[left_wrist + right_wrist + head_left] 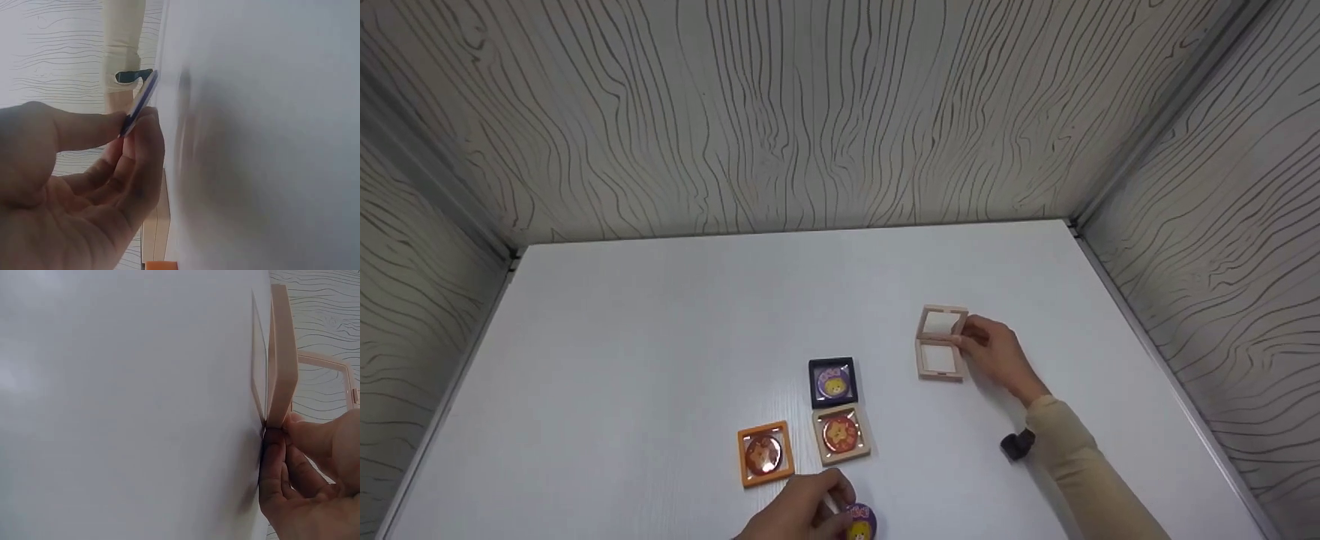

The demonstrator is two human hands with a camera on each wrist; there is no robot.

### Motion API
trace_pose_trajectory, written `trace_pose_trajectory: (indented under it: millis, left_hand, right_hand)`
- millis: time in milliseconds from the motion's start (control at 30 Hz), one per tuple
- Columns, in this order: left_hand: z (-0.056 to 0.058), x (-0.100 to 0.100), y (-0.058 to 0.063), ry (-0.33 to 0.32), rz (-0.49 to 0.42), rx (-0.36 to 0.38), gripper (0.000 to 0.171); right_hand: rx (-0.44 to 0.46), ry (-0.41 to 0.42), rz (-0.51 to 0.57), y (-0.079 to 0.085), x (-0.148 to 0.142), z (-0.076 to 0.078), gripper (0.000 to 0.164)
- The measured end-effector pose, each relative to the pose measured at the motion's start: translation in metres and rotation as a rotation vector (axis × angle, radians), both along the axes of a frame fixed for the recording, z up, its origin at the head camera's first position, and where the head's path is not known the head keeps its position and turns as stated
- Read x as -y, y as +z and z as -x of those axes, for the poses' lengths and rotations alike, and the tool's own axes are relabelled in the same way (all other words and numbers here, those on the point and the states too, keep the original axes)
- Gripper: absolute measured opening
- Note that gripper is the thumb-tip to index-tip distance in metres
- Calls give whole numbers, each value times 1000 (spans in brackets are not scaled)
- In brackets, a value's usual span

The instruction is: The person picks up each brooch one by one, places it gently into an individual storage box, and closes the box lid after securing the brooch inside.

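Observation:
At the near edge of the head view my left hand (802, 511) pinches a round purple button badge (861, 522) with a yellow bear on it. The left wrist view shows this badge (139, 103) edge-on between thumb and fingertips, tilted above the white table. Over to the right, my right hand (997, 358) grips a beige square display frame (937, 340) by its right side near the hinge. Its two halves are spread apart, each with a pale window. From the right wrist, the frame (286, 354) appears close over the tabletop, thumb and fingers at its corner.
Left of centre lie a black frame (813, 384) holding a purple badge, a beige frame (865, 442) holding a red badge, and an orange frame (742, 457) holding a reddish one. A black strap piece (1015, 447) is at the right wrist. Wood-grain panels (810, 112) stand around the table (622, 337).

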State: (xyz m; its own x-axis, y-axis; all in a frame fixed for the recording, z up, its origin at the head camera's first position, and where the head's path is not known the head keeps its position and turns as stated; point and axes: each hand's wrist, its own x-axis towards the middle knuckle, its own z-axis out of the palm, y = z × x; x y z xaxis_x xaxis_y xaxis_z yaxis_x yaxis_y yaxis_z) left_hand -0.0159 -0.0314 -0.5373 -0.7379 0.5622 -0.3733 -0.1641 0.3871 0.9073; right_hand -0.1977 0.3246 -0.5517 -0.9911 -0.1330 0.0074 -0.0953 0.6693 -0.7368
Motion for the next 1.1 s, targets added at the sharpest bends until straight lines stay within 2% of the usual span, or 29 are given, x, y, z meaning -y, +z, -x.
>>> trace_pose_trajectory:
  millis: [267,400,700,967,1100]
  left_hand:
    - [3,-5,6,34,18,29,13]
    - [5,-6,6,39,18,-3,13]
    - [5,-8,5,59,17,-99,12]
    - [10,-12,11,157,-2,-43,15]
    - [15,-15,12,181,-39,-111,17]
  right_hand:
    - [-28,30,6,0,4,-21,12]
    - [-25,54,30,1,9,-31,7]
    - [-21,64,1,-2,16,-46,11]
    - [-7,88,27,0,17,-53,13]
    - [-17,99,22,1,17,-52,10]
